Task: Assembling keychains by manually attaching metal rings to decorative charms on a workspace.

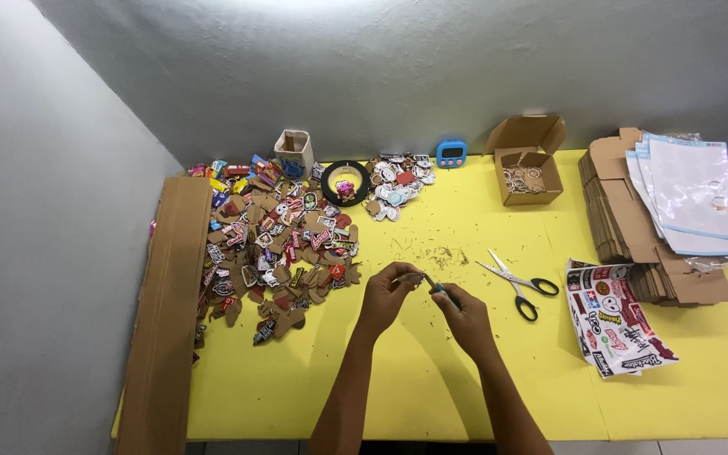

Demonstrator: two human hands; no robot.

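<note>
Mid-piercing step: left hand [387, 295] pinches a small piece [415, 277], right hand [463, 313] grips a teal-handled tool [437, 287] — next needs steady alignment.

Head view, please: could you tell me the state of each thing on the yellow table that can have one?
Scissors: blades open, lying flat, untouched.
Small cardboard box: lid open, rings inside.
Flat cardboard stack: unfolded, piled.
Sticker sheet: lying flat, uncut.
Left hand: pinching a small piece.
Right hand: closed on a small blue-handled tool.
</note>
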